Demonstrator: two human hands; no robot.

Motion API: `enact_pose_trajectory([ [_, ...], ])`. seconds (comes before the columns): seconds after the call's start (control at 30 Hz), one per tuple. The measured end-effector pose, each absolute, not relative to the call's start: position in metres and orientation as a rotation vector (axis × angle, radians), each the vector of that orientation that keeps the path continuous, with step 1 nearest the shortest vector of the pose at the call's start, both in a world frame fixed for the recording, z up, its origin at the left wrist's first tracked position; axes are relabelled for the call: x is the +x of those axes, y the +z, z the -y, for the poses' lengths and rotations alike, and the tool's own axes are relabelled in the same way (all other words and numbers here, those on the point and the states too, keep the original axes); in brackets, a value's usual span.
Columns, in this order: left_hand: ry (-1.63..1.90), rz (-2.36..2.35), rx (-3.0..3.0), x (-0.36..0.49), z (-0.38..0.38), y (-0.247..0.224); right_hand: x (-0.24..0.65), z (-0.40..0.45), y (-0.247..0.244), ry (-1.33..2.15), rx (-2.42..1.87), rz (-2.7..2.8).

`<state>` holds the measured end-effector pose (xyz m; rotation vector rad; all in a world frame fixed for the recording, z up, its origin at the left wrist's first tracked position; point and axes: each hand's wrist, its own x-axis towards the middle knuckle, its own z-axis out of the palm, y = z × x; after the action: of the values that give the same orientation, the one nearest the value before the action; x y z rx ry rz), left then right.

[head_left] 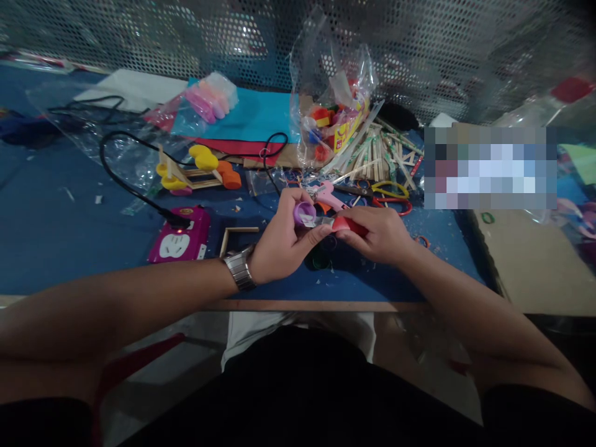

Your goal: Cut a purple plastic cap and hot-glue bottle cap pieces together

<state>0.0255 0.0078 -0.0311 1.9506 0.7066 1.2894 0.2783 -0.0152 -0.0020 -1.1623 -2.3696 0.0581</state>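
On the table [69, 248], a socket adapter [180, 239] is set near left; scissors [365, 192] are laid before wooden sticks [375, 152].

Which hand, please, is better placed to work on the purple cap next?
Probably the right hand: it holds the red-handled tool, pointing toward the purple cap that the left hand holds.

Blue table [60, 230] with purple socket box [180, 239], scissors [365, 192]

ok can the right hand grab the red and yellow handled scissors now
Probably not without putting down the red-handled tool first: the right hand grips it, though the scissors lie just beyond, handles uncovered.
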Motion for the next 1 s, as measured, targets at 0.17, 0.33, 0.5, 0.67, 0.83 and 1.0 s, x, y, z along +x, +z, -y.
enact_pose_trajectory([
  [0.17, 1.26, -0.689, 1.979, 0.0228, -0.0078, -0.0272, 0.2782, 0.0151, -0.0008, 0.068, -1.148, 2.372],
  [0.33, 1.261, -0.701, 1.936, 0.0232, -0.0068, -0.0261, 0.2791, 0.0149, 0.0027, 0.103, -1.171, 2.362],
  [0.5, 1.313, -0.683, 1.902, 0.0234, -0.0055, -0.0274, 0.2825, 0.0139, 0.0057, 0.103, -1.204, 2.342],
  [0.67, 1.202, -0.683, 1.926, 0.0214, -0.0023, -0.0247, 0.2842, 0.0127, 0.0044, 0.055, -1.229, 2.362],
  [0.83, 1.129, -0.712, 1.944, 0.0217, -0.0026, -0.0263, 0.2839, 0.0118, 0.0027, 0.027, -1.208, 2.375],
  [1.0, 1.101, -0.712, 1.849, 0.0254, -0.0035, -0.031, 0.2827, 0.0112, -0.0002, 0.054, -1.192, 2.37],
])
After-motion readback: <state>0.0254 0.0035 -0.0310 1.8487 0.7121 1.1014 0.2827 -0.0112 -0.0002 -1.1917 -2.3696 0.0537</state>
